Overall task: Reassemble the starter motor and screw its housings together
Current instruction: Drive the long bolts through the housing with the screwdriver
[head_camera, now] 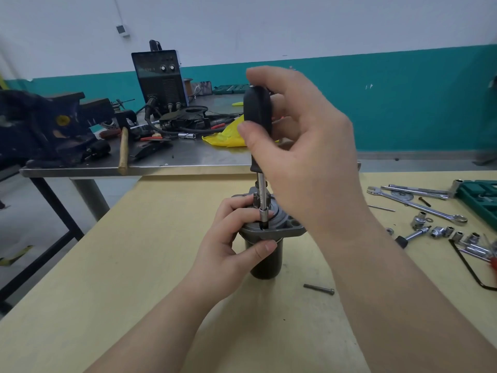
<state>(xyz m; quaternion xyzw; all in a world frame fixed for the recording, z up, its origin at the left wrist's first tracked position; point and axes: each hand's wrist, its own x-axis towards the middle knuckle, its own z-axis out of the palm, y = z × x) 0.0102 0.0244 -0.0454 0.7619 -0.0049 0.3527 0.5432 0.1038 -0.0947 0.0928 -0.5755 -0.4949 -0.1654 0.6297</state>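
Note:
The starter motor (265,258) stands upright on the yellow table (134,265), its black cylinder below and its grey flanged housing (289,224) on top. My left hand (231,246) grips the motor just under the flange, thumb across the front. My right hand (304,146) holds the black handle of a screwdriver (257,114) held vertically. Its steel shaft and bit (262,216) reach down into a hole at the flange's front edge. A loose long bolt (319,288) lies on the table to the right of the motor.
Wrenches (419,204), sockets (441,231) and a green tool case (481,197) lie at the table's right. Behind stands a steel bench (161,165) with a blue vise (45,125), a hammer (123,149), a black welder (158,79) and a yellow bag (226,135).

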